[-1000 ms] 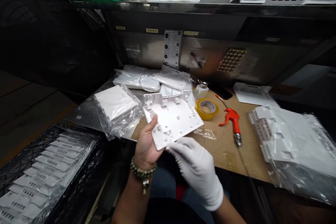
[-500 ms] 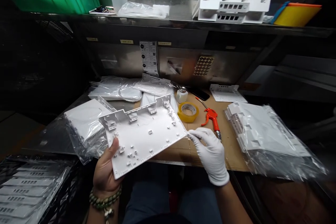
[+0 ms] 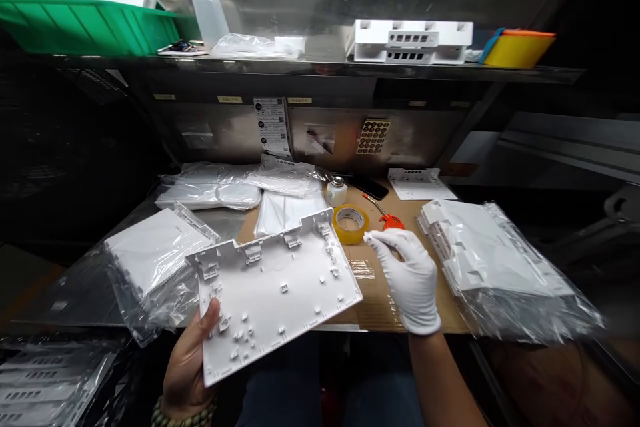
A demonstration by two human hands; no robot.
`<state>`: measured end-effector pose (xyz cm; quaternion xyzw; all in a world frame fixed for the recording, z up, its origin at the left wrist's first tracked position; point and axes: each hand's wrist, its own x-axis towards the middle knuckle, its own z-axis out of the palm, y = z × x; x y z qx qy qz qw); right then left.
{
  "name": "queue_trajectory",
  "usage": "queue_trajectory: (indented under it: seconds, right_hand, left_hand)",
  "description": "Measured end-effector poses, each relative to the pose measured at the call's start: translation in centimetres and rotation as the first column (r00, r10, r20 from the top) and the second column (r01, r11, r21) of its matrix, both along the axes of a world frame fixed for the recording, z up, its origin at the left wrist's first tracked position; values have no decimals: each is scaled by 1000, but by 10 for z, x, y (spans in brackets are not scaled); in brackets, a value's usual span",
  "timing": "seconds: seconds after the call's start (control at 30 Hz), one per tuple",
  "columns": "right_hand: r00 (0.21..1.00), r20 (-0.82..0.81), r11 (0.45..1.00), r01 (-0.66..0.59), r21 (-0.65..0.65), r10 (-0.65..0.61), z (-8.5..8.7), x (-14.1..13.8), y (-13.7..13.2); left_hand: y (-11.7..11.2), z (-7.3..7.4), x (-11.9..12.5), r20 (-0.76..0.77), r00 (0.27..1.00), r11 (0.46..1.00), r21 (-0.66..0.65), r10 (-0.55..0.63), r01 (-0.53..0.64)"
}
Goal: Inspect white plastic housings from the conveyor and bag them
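My bare left hand [image 3: 187,370], with a bead bracelet at the wrist, grips the near left corner of a white plastic panel [image 3: 280,293]. Its thumb lies on the panel's ribbed inner face, which is turned up, and the panel hangs over the bench's front edge. My gloved right hand [image 3: 407,277] rests on the cardboard mat [image 3: 373,303], right of the panel. Its fingers curl down over the handle of a red air blow gun [image 3: 393,220]; only the gun's red front and thin nozzle show beyond the glove.
A yellow tape roll [image 3: 351,223] and a small bottle [image 3: 337,192] stand behind the panel. Bagged white panels lie stacked at left [image 3: 150,267], right [image 3: 495,267] and back [image 3: 215,187]. The shelf above holds a green bin [image 3: 85,27], a squeeze bottle and white housings [image 3: 410,42].
My right hand has left the panel's right corner and moved back onto the air gun. The left hand has lowered the panel toward me. The camera has tilted up.
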<state>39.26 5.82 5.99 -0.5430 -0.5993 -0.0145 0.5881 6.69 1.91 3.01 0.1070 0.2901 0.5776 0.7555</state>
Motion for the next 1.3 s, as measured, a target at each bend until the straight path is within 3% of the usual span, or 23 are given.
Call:
queue_trajectory:
  seconds: [0.1, 0.2, 0.37, 0.5, 0.63, 0.73, 0.83, 0.93, 1.07, 1.2, 1.3]
  right_hand:
    - [997, -23, 995, -75, 63, 77, 24, -13, 9]
    - [992, 49, 991, -120, 67, 117, 30, -20, 20]
    - [996, 57, 998, -64, 0, 63, 19, -16, 26]
    - [995, 53, 996, -90, 0, 90, 5, -5, 28]
    - [998, 67, 996, 7, -85, -2, -5, 7, 34]
    - [1000, -9, 1000, 0, -15, 0, 7, -4, 30]
    - [988, -18, 981, -153, 117, 156, 33, -36, 13]
    - [951, 36, 938, -308, 162, 306, 52, -71, -4]
    - [910, 95, 901, -413, 130, 404, 52, -89, -5]
    - [934, 96, 919, -355, 173, 343, 50, -83, 3]
    - [936, 91, 919, -351, 180, 340, 57, -84, -3]
  left_hand:
    - [-9, 1, 6, -131, 990, 994, -89, 45, -57]
    - [-16, 8, 16, -201, 978, 989, -128, 52, -79]
    - [-16, 14, 23, -266, 963, 990, -113, 48, -81]
    - [-13, 14, 23, -269, 963, 996, -70, 29, -49]
    - [-13, 21, 37, -264, 965, 998, -64, -3, -14]
    - [-11, 30, 56, -311, 950, 1000, -11, -13, 10]
    - [-8, 36, 79, -334, 943, 997, 65, -7, 31]
    - [-7, 39, 97, -368, 929, 982, 183, 19, 52]
    - [-7, 39, 108, -415, 908, 956, 281, 46, 80]
    - [-6, 36, 110, -417, 906, 945, 319, 76, 68]
    - [-4, 33, 110, -454, 890, 938, 322, 34, 128]
